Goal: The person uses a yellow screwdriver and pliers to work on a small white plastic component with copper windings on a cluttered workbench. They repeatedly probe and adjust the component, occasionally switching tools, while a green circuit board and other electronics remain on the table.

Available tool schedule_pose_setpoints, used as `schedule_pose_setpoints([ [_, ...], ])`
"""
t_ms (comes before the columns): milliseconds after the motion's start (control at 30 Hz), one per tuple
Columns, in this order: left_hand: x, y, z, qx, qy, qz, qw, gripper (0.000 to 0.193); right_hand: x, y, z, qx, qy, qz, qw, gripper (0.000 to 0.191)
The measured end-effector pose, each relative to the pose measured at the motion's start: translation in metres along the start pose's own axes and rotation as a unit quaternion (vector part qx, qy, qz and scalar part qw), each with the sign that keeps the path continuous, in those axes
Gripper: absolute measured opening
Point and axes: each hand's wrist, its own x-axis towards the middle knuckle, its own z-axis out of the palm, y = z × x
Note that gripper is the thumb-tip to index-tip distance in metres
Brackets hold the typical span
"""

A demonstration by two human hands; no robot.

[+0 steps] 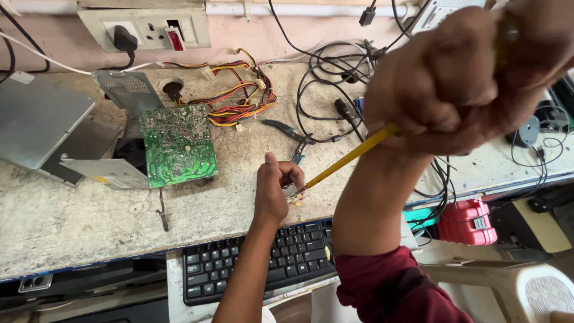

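Gripping a yellow screwdriver point(353, 155) in the fisted right hand point(460, 78), left hand point(276, 185) pinching a tiny part point(291, 191) at its tip, green circuit board point(178, 143) at 9 o'clock, keyboard point(257, 257) at 6.

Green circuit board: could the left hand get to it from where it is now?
Probably yes. The green circuit board lies uncovered on the bench, with bare surface between it and the left hand, though that hand is pinching a small part.
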Motion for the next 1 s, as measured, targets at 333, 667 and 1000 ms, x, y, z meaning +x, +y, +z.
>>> schedule_pose_setpoints([
  [333,-0.002,-0.004,0.000,-0.042,0.028,0.042,0.998,0.082,-0.070,-0.007,0.021,-0.424,0.355,-0.054,0.831,0.040],
  [667,-0.004,-0.013,-0.007,-0.071,0.031,0.079,0.994,0.079,-0.064,-0.047,0.062,-0.461,0.349,-0.114,0.808,0.035],
  [1000,-0.079,0.048,0.026,0.313,0.174,0.216,0.908,0.046,-0.090,-0.050,0.104,-0.439,0.363,-0.089,0.817,0.042],
])
